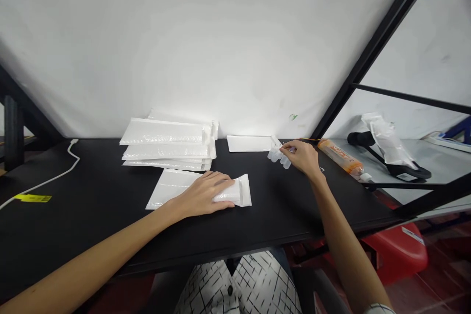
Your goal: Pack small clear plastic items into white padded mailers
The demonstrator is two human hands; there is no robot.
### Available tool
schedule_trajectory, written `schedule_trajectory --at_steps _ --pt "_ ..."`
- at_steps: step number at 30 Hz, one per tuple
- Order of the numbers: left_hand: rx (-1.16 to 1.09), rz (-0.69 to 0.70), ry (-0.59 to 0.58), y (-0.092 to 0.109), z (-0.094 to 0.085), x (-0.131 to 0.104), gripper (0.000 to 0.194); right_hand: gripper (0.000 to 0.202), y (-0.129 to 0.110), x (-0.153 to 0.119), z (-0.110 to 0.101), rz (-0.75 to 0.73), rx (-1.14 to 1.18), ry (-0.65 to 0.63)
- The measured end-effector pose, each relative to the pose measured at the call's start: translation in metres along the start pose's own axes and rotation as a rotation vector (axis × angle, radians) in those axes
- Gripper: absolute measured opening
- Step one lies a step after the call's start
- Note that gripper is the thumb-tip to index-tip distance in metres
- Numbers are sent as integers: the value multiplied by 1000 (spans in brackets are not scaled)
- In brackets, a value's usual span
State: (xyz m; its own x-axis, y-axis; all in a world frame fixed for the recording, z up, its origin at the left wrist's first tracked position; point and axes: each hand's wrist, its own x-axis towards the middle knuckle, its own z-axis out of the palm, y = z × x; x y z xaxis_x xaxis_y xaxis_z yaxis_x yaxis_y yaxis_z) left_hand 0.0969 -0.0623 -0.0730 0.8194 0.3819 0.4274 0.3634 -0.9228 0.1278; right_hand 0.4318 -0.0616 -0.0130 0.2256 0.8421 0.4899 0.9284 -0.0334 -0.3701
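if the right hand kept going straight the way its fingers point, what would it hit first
The right hand points left and slightly back, already touching the small clear vials. Beyond them, the flat white strip by the wall comes first, though depth is hard to judge.

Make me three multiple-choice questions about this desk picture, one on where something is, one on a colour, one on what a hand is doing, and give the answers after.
1. Where does the stack of white padded envelopes lie?
A. at the back of the black desk, by the wall
B. on the grey shelf
C. on the person's lap

2. What colour is the tag near the white cable?
A. red
B. yellow
C. green

3. What is the left hand doing?
A. lifting a tube
B. hanging off the desk
C. resting flat on a single envelope

Answers: 1 A, the stack sits against the wall behind the single envelope. 2 B, the tag on the desk's left side is yellow. 3 C, the palm lies on the envelope, while the right hand pinches small clear vials.
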Motion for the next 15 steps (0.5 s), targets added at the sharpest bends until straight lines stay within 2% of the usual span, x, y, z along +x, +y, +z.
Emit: schedule_trajectory --at_steps 3,6,9,13,15 --pt "-30 -71 54 -4 2 -1 53 29 -14 -10 -7 -23 500 -60" --pt "-31 -145 92 -7 4 -1 56 32 -35 -23 -9 -59 883 -235" --pt "-36 -207 127 -8 5 -1 56 30 -53 -35 -1 -81 982 -392" --pt "-31 -214 148 -8 7 0 56 33 -71 -51 27 -60 990 -568" --pt "-30 -204 140 -8 7 -1 56 34 -80 -60 41 -76 988 -701"
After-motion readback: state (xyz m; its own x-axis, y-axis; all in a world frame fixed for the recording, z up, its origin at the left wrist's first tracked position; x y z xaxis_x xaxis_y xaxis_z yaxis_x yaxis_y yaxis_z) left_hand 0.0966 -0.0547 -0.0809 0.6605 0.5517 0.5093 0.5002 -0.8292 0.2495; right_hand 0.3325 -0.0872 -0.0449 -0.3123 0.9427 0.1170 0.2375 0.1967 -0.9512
